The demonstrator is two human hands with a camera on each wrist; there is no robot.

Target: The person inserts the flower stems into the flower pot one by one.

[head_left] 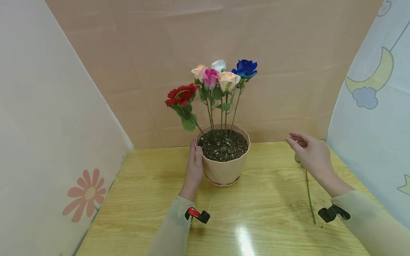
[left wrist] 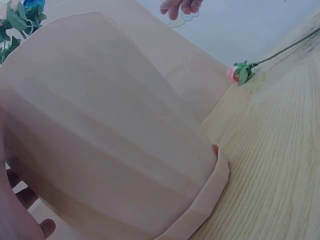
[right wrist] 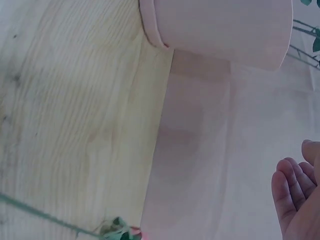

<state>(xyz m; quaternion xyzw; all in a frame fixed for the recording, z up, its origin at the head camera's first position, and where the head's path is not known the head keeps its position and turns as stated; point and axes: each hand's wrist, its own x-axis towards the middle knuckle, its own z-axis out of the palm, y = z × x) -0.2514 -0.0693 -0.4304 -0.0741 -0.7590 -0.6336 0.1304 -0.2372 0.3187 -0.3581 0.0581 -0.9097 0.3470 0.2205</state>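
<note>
My left hand [head_left: 194, 167] holds the left side of a pale pink flower pot [head_left: 224, 172], thumb near the rim. In the left wrist view the pot's wall [left wrist: 110, 115] fills much of the picture, and a few fingers [left wrist: 27, 197] show past it. Dark soil [head_left: 224, 147] in the pot bears several upright artificial roses, among them a blue rose [head_left: 245, 69] and a magenta rose [head_left: 210, 78]. A red flower [head_left: 182, 95] leans left. To the right, my right hand [head_left: 312, 156] hovers empty, fingers loosely bent, above a pink rose [left wrist: 233, 75] lying on the table.
The lying rose's green stem [head_left: 309, 199] points toward the near edge of the wooden table [head_left: 153, 199]. Dark crumbs lie around it. A plain beige backdrop [head_left: 288, 71] stands behind, with white patterned cloths at both sides. The pot stands in a matching saucer [left wrist: 200, 210].
</note>
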